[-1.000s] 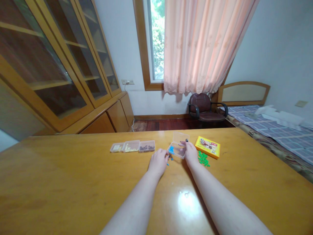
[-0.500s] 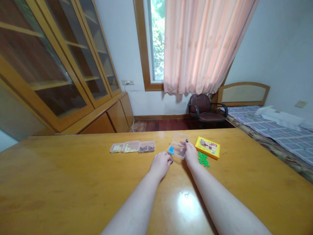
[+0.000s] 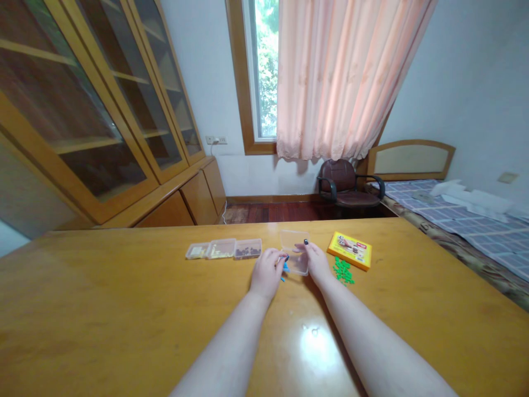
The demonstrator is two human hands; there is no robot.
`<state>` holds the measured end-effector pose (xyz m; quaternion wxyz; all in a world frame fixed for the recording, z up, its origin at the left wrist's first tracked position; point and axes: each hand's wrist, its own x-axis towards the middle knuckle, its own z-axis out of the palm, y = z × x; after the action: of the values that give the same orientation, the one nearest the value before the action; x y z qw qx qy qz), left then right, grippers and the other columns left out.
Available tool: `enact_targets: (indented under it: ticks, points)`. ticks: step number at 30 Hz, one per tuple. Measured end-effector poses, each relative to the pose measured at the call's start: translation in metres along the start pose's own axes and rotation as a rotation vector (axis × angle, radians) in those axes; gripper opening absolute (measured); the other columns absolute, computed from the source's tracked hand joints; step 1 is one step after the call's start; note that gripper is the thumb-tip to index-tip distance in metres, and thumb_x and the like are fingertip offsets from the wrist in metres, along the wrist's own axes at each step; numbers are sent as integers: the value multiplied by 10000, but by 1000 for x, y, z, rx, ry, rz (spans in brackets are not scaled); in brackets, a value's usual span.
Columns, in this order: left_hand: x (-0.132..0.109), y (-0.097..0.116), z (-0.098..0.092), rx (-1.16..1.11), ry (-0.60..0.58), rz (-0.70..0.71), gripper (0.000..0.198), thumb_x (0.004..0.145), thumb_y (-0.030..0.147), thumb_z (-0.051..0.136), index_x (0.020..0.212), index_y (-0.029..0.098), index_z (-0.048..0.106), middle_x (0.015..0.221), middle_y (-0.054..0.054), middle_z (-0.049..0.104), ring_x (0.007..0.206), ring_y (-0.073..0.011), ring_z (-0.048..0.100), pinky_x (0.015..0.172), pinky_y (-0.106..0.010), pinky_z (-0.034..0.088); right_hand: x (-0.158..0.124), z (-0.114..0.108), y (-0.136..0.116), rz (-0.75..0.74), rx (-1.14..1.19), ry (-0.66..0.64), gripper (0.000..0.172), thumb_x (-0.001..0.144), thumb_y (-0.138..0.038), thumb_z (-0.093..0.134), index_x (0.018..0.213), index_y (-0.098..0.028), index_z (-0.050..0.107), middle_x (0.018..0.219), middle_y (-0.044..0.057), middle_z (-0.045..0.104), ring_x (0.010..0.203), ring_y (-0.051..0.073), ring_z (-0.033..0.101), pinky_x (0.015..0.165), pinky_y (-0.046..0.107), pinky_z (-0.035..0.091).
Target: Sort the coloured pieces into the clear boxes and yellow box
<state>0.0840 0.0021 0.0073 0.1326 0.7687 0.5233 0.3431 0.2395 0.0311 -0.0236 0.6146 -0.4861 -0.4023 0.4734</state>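
Note:
A clear plastic box (image 3: 300, 266) stands with its lid (image 3: 294, 239) raised at the back. My right hand (image 3: 319, 264) grips the box's right side, fingers and thumb closed on it. My left hand (image 3: 265, 273) is curled at the box's left edge, its fingers drawn together; what they hold, if anything, is hidden. Small blue pieces (image 3: 286, 267) show beside the left fingertips, and one blue piece (image 3: 282, 279) lies at the near left of the box. Green pieces (image 3: 343, 270) form a loose pile to the right of my right hand.
Three clear boxes line up at the left: one with pale pieces (image 3: 197, 251), one with yellowish pieces (image 3: 222, 249), one with dark pieces (image 3: 248, 249). A yellow box (image 3: 350, 250) lies behind the green pile. Beyond the wooden table (image 3: 144, 309) stand a chair (image 3: 343, 184) and a bed.
My right hand has shifted the clear box left and slightly nearer. My left hand has moved up to its left edge, and a blue piece now shows beside the box.

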Motion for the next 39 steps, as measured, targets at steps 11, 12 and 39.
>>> enact_targets:
  ticks: [11, 12, 39]
  points:
    - [-1, -8, 5, 302, -188, -221, 170, 809, 310, 483, 919, 215, 571, 961, -51, 563, 930, -179, 511, 795, -283, 363, 12, -12, 10, -6, 5, 210, 379, 719, -513, 487, 814, -180, 639, 737, 47, 671, 481, 134, 540, 487, 274, 436]
    - [-2, -8, 6, 308, -213, -201, 171, 798, 332, 500, 901, 218, 575, 944, -47, 568, 925, -181, 511, 787, -285, 361, 12, -13, 10, -1, 7, 216, 367, 720, -502, 489, 815, -181, 638, 740, 44, 672, 484, 134, 543, 495, 276, 440]
    - [0, -15, 12, 358, -292, -193, 151, 842, 261, 434, 905, 214, 564, 900, -38, 614, 864, -161, 548, 723, -251, 364, 9, -7, 6, 2, 40, 196, 390, 705, -510, 517, 802, -152, 638, 743, 62, 677, 464, 118, 527, 469, 251, 426]
